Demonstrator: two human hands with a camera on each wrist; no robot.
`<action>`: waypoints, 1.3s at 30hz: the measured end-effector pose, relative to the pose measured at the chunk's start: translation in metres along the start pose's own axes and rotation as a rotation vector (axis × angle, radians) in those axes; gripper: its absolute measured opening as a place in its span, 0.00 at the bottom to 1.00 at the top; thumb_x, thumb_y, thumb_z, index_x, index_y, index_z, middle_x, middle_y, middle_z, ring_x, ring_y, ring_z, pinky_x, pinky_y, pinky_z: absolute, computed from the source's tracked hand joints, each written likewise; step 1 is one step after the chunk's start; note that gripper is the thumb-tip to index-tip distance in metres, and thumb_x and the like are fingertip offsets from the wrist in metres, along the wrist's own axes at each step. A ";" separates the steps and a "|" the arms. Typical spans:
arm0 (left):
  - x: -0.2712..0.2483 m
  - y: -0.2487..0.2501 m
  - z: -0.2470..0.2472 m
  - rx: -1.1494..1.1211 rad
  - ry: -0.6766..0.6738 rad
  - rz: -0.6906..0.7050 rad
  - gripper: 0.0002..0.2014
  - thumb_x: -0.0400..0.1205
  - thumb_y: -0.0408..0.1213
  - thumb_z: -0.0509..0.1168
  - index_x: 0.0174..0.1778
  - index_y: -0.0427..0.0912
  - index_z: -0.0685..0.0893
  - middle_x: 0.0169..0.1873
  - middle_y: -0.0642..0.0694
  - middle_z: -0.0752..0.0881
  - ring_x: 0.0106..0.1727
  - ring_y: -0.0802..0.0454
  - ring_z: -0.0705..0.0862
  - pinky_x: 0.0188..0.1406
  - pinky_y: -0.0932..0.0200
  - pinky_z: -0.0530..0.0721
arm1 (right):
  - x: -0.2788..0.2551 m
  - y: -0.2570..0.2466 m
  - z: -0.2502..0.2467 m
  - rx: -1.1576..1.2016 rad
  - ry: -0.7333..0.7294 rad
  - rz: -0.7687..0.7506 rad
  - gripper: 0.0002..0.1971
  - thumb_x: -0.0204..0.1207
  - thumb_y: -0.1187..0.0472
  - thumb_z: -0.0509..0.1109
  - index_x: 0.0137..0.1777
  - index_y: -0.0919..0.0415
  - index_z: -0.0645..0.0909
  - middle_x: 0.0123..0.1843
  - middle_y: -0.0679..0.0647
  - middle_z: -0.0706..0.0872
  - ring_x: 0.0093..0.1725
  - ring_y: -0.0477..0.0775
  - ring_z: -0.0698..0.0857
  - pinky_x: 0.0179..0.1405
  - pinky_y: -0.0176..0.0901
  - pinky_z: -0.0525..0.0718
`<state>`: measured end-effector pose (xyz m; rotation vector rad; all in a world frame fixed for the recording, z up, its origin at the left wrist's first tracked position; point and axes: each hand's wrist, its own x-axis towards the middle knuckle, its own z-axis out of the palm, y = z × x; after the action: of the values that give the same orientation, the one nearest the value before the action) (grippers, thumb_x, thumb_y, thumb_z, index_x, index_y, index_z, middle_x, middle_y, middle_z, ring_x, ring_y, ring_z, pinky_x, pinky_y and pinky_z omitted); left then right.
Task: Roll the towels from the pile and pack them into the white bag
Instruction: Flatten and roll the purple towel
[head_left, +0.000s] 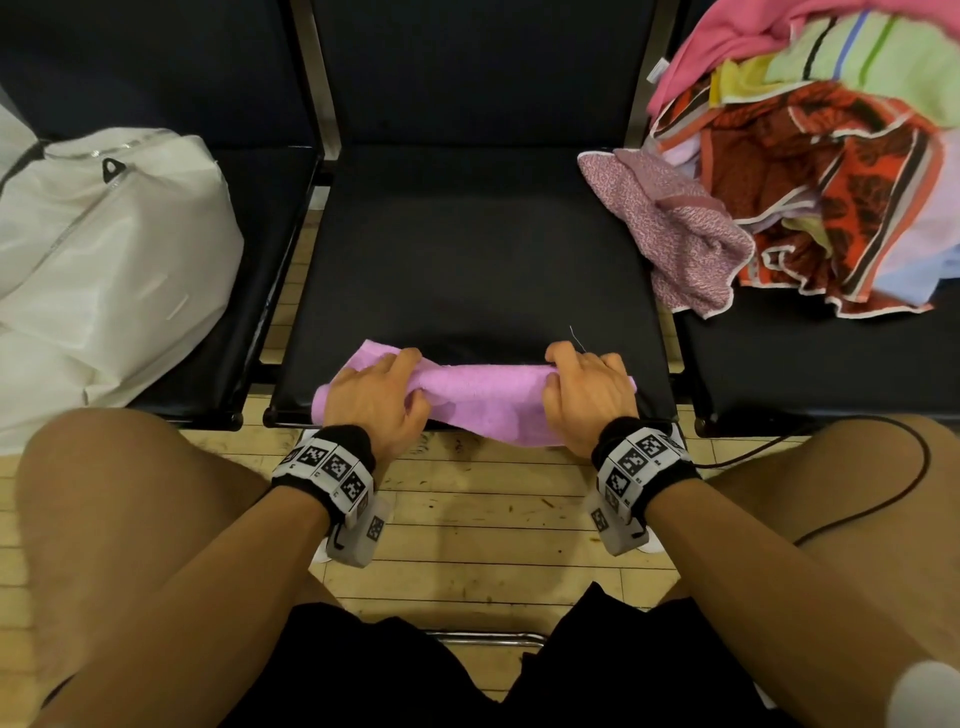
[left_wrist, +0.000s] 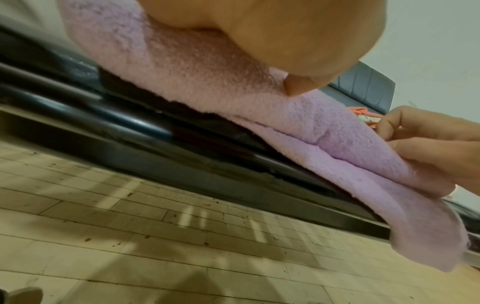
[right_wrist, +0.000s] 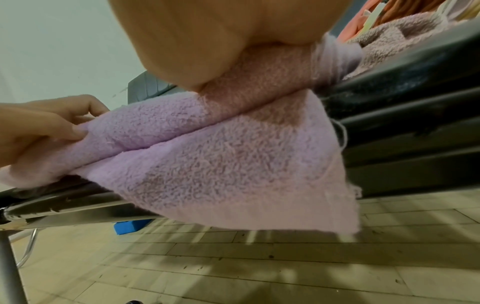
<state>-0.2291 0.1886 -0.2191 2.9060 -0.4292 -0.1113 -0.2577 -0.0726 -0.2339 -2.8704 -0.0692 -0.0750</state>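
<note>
Both hands on the lilac towel at the bench's front edge

Left hand (head_left: 375, 395) and right hand (head_left: 586, 394) curl their fingers round the partly rolled lilac towel (head_left: 483, 397), one flap hanging over the edge; white bag (head_left: 104, 249) sits left, towel pile (head_left: 810, 171) right.

Soft indoor light from overhead — even, rather dim, warm on the wooden floor (head_left: 467, 519), where striped shadows fall. The black seat (head_left: 467, 249) swallows detail. Head view bends at its edges; both wrist views are smeared, and the nearest skin is out of focus.
</note>
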 end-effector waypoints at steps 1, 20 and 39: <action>0.000 0.000 0.000 -0.007 0.013 -0.006 0.20 0.84 0.48 0.58 0.70 0.45 0.75 0.55 0.46 0.85 0.47 0.46 0.82 0.53 0.48 0.79 | 0.000 0.001 0.000 0.017 0.016 0.004 0.07 0.80 0.60 0.57 0.54 0.53 0.74 0.39 0.49 0.81 0.40 0.55 0.80 0.55 0.53 0.74; 0.008 -0.014 0.001 0.141 0.028 -0.025 0.22 0.80 0.40 0.63 0.72 0.53 0.76 0.62 0.49 0.82 0.65 0.45 0.78 0.75 0.42 0.63 | 0.000 0.007 0.004 -0.087 0.042 -0.023 0.18 0.76 0.59 0.63 0.66 0.53 0.80 0.53 0.52 0.87 0.54 0.57 0.81 0.63 0.56 0.68; 0.045 -0.007 -0.076 0.008 0.345 -0.010 0.20 0.77 0.39 0.70 0.65 0.44 0.79 0.56 0.41 0.83 0.55 0.38 0.83 0.61 0.40 0.75 | 0.054 0.020 -0.076 -0.015 0.683 -0.179 0.22 0.59 0.74 0.72 0.55 0.59 0.82 0.55 0.57 0.86 0.56 0.59 0.77 0.59 0.55 0.65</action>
<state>-0.1768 0.1960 -0.1483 2.8535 -0.3537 0.3846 -0.2065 -0.1101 -0.1634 -2.6795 -0.1873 -1.0713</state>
